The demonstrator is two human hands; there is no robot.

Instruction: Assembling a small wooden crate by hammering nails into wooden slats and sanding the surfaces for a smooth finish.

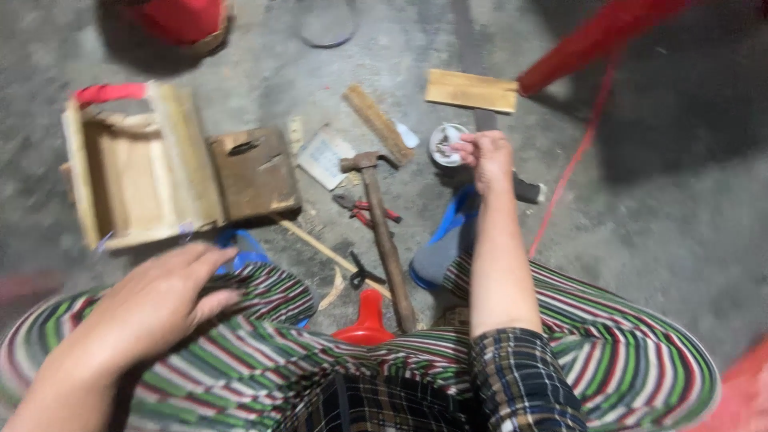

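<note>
1. Wood-handled hammer [382,232] lies in the middle of the frame, handle near, head far.
2. The left hand [160,304], lower left, is open and empty.
3. The right hand [486,158], nearer the hammer head, pinches something tiny beside a small round tin [445,144].

Floor [680,216]: grey concrete, rough and matt. Open box [136,172], far left: pale raw wood, unpainted, with a red strap [108,93] at its far edge; beside it a darker, worn wooden block [256,172]. Hammer [380,224], centre: dull metal head on a brown, smooth-worn wooden handle. Pliers [368,210]: metal with red grips. Plank [470,90] and strip [378,122], far centre: light bare wood. Funnel-shaped piece [368,320], near centre: glossy red plastic. Trousers [632,344]: striped cloth; sleeve [524,376]: checked cloth. Small round container [445,144] at the right hand [485,156]: material cannot be told.
</note>
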